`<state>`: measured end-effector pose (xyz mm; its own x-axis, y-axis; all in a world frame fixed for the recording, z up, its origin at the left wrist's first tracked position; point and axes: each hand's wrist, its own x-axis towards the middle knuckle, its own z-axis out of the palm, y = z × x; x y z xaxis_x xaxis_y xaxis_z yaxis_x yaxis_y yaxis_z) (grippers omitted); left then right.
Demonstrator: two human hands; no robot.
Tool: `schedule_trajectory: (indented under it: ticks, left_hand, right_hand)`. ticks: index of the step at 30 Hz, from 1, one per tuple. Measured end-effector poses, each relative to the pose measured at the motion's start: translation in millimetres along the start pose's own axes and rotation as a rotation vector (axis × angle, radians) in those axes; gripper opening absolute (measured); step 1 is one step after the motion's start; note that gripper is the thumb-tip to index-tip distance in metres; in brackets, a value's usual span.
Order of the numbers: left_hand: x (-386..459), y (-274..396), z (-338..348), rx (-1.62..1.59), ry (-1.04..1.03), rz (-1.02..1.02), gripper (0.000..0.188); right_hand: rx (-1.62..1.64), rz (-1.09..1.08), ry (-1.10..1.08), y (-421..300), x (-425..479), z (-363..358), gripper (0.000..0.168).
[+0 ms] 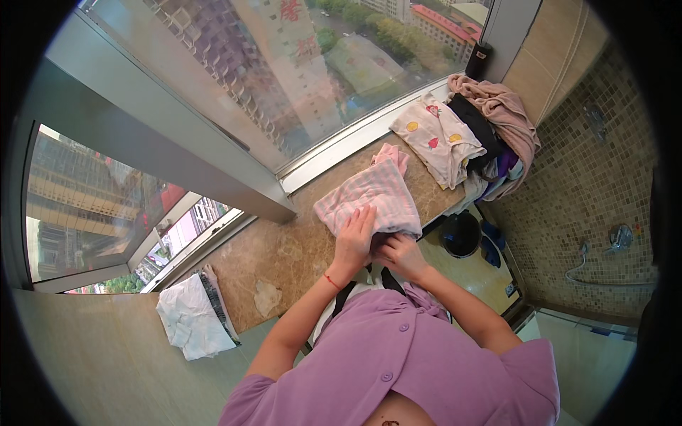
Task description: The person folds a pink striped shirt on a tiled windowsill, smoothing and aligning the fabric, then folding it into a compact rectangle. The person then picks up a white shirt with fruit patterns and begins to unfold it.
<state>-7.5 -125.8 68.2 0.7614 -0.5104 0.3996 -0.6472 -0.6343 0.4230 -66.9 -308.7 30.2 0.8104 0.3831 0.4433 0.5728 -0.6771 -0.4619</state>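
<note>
A pink-and-grey striped cloth garment [373, 194], folded into a bundle, lies on the brown marble sill in front of me. My left hand [355, 237] rests flat on its near edge, fingers together and pointing away from me. At the bundle's near right corner is my right hand [399, 255], its fingers bent at the fabric's lower edge; whether they pinch it is hidden. Dark fabric shows between the hands. Behind the bundle a pink cloth [391, 155] sticks out.
A fruit-print garment [439, 139] lies at the right beside black clothing [473, 125] and a pink towel-like cloth [495, 104]. Folded white cloth [192, 317] hangs over the sill's left end. Windows border the marble sill [266, 253]. A dark bucket [460, 234] stands below right.
</note>
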Motion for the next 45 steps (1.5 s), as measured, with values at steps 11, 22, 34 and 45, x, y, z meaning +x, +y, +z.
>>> schedule_trajectory:
  ticks: [11,22,34,45]
  left_hand:
    - [-30.5,-2.2,24.4,0.025,-0.156,0.056,0.048]
    - [71.5,-106.7,16.5,-0.362,0.068,-0.399,0.021]
    - [62.3,-66.4,-5.3,-0.061,-0.098,0.010,0.019]
    - [78.1,-114.2,24.1,-0.347,0.040,-0.237,0.030]
  right_hand:
    - [-0.003,0.343,0.279,54.1,78.4,-31.2,0.029]
    - [0.145,0.459,0.215,103.5,66.8,-23.1,0.042]
    - [-0.020,0.199,0.018,96.8,123.6,-33.3,0.030]
    - [0.125,0.149,-0.121,99.2,114.5,-44.3,0.026]
